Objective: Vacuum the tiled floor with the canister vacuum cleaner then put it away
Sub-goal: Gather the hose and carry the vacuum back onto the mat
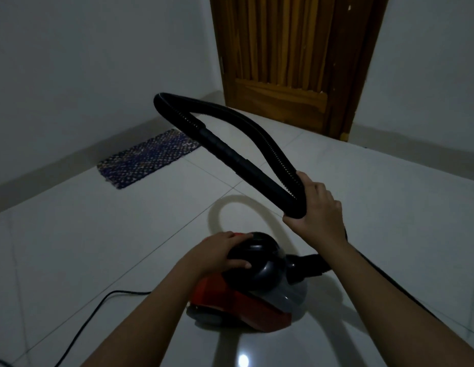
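I see the tiled floor [363, 194] running up to a wooden door [283, 62]. The canister vacuum cleaner [244, 300] sits on the floor just below me. My left grip [222, 251] clasps its black top. My right grip [316, 205] is wrapped round the doubled-over black hose [230, 152], holding it raised.

A small canister vacuum cleaner [246, 292] with a red body, a grey front and a round black top sits flat on the shiny white tiled floor [111, 234]. The left hand [220, 251] holds the round black top. A long, black, bendy hose [220, 107] comes out of the front of the vacuum, goes up, and is folded into a big loop in the air. The right hand [315, 205] grips the hose at the tight fold. A thin black power cord [95, 308] lies on the floor to the left of the vacuum.
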A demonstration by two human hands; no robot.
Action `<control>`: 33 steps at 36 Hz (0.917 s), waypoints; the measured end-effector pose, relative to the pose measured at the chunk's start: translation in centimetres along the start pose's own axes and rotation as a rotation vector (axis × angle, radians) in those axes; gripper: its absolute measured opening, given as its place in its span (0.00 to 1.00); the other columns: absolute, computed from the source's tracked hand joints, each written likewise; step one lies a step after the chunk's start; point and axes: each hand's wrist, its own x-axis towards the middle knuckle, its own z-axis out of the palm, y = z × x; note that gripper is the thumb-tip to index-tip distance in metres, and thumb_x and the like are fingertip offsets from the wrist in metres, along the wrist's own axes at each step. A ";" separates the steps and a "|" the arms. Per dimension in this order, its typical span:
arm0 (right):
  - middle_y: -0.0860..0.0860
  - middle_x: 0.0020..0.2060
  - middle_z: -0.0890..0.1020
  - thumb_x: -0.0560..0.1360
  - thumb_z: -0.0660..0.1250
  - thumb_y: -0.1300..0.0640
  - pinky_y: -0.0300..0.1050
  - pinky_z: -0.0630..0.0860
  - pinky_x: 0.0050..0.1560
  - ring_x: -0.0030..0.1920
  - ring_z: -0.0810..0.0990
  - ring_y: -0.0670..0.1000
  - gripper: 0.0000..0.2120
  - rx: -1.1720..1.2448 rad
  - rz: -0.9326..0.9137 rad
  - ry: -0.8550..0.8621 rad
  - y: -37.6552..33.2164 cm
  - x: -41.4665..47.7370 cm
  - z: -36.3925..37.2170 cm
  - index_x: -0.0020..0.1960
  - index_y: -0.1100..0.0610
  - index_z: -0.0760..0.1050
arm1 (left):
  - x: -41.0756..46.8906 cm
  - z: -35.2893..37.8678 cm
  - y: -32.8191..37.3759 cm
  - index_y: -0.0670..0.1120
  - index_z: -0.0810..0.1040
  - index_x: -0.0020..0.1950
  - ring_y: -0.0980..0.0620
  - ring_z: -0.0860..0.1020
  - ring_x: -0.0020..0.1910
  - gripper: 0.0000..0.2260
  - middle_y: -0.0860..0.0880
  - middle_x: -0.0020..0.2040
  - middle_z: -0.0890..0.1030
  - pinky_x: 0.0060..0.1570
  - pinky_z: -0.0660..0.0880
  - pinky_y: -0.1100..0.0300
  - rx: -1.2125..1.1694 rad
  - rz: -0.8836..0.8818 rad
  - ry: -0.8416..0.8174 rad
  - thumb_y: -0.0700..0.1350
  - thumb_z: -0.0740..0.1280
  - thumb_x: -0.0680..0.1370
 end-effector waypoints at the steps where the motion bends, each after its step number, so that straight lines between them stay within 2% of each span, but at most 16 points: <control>1: 0.55 0.58 0.73 0.65 0.72 0.48 0.54 0.68 0.54 0.54 0.73 0.57 0.44 0.011 0.005 -0.014 0.0 0.1 -0.1 0.76 0.48 0.56 | 0.4 -0.1 0.2 0.56 0.59 0.75 0.48 0.69 0.67 0.30 0.47 0.69 0.70 0.65 0.69 0.51 0.024 0.008 -0.013 0.59 0.64 0.75; 5: 0.54 0.58 0.73 0.65 0.71 0.48 0.53 0.68 0.55 0.54 0.73 0.56 0.45 0.030 0.020 -0.059 0.2 0.6 -0.4 0.77 0.46 0.53 | 1.9 -0.5 1.2 0.55 0.62 0.74 0.46 0.73 0.65 0.25 0.46 0.67 0.74 0.64 0.71 0.49 0.022 0.045 -0.090 0.55 0.63 0.77; 10: 0.53 0.57 0.72 0.66 0.71 0.49 0.52 0.69 0.54 0.55 0.73 0.56 0.48 0.055 0.052 -0.163 -0.1 1.1 -1.1 0.78 0.44 0.47 | 1.9 -1.3 1.9 0.51 0.66 0.71 0.47 0.73 0.64 0.23 0.46 0.67 0.74 0.64 0.70 0.51 -0.009 0.039 -0.143 0.51 0.65 0.77; 14: 0.55 0.57 0.72 0.67 0.71 0.51 0.52 0.71 0.52 0.53 0.74 0.57 0.50 0.075 0.052 -0.252 -2.2 2.1 -4.2 0.77 0.44 0.40 | -1.2 -2.7 3.3 0.50 0.65 0.72 0.47 0.72 0.65 0.22 0.45 0.68 0.73 0.64 0.70 0.53 -0.066 -0.028 -0.206 0.48 0.63 0.79; 17: 0.56 0.56 0.72 0.67 0.71 0.52 0.51 0.72 0.49 0.51 0.74 0.57 0.50 0.107 0.012 -0.240 -5.2 4.6 -7.6 0.76 0.46 0.40 | -3.8 -6.0 4.0 0.50 0.64 0.72 0.48 0.73 0.64 0.22 0.46 0.68 0.73 0.62 0.71 0.56 -0.141 -0.106 -0.173 0.49 0.62 0.79; 20: 0.57 0.55 0.72 0.67 0.72 0.53 0.52 0.72 0.50 0.51 0.74 0.58 0.50 0.169 0.015 -0.222 -9.6 9.1 -12.0 0.77 0.47 0.42 | -6.0 -11.7 5.3 0.51 0.65 0.72 0.49 0.74 0.63 0.22 0.48 0.67 0.74 0.61 0.71 0.58 -0.213 -0.182 -0.087 0.52 0.62 0.78; 23: 0.59 0.53 0.72 0.66 0.72 0.55 0.57 0.75 0.50 0.48 0.74 0.59 0.50 0.244 0.022 -0.181 -14.5 14.9 -17.0 0.77 0.47 0.43 | -8.0 -19.1 6.5 0.53 0.65 0.72 0.49 0.75 0.62 0.22 0.48 0.65 0.76 0.60 0.72 0.57 -0.320 -0.276 -0.017 0.54 0.62 0.78; 26: 0.59 0.54 0.71 0.68 0.72 0.57 0.59 0.76 0.52 0.50 0.75 0.59 0.50 0.362 0.032 -0.169 -19.9 21.8 -22.6 0.76 0.46 0.41 | -10.0 -28.0 7.4 0.62 0.64 0.69 0.49 0.76 0.61 0.23 0.48 0.63 0.78 0.60 0.75 0.50 -0.465 -0.379 0.039 0.59 0.61 0.75; 28: 0.60 0.55 0.71 0.68 0.72 0.59 0.60 0.76 0.53 0.52 0.75 0.60 0.47 0.430 0.016 -0.170 -23.5 26.2 -26.2 0.77 0.50 0.46 | -11.2 -33.7 7.7 0.65 0.64 0.66 0.50 0.77 0.60 0.21 0.49 0.62 0.79 0.60 0.75 0.48 -0.546 -0.421 0.102 0.59 0.61 0.73; 31: 0.59 0.56 0.71 0.69 0.73 0.59 0.54 0.75 0.56 0.54 0.74 0.58 0.47 0.505 -0.013 -0.173 -28.8 32.8 -30.0 0.78 0.53 0.46 | -12.0 -42.1 7.5 0.61 0.68 0.68 0.52 0.77 0.60 0.20 0.51 0.62 0.79 0.62 0.75 0.51 -0.594 -0.476 0.206 0.54 0.63 0.76; 33: 0.58 0.58 0.70 0.69 0.73 0.59 0.49 0.73 0.57 0.56 0.73 0.55 0.48 0.572 -0.039 -0.171 -32.1 36.9 -31.1 0.78 0.52 0.46 | -11.9 -46.6 6.5 0.56 0.69 0.69 0.53 0.77 0.61 0.20 0.51 0.63 0.79 0.63 0.73 0.57 -0.622 -0.495 0.271 0.49 0.65 0.77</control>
